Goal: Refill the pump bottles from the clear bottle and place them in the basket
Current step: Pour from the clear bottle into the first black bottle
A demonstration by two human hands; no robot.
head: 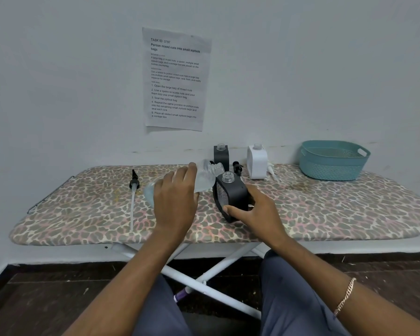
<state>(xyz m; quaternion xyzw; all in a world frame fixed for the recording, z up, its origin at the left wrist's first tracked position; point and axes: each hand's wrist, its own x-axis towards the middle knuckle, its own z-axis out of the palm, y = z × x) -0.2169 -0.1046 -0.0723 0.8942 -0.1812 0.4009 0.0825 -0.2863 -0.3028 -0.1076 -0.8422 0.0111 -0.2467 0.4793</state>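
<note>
My left hand (175, 202) grips the clear bottle (207, 177), tilted with its open neck toward the near black pump bottle (230, 196). That black bottle has no pump, stands tilted on the ironing board (325, 209), and my right hand (255, 212) holds its lower side. A second black bottle (221, 155) and a white bottle (257, 162) stand uncapped at the back by the wall. One black pump head with its long tube (133, 197) lies at the left. Another black pump (237, 167) and a white pump (272, 171) lie beside the back bottles. The teal basket (334, 160) sits at the back right.
A printed sheet (176, 78) hangs on the wall above the board. The board's white crossed legs (204, 275) stand between my knees over a dark floor.
</note>
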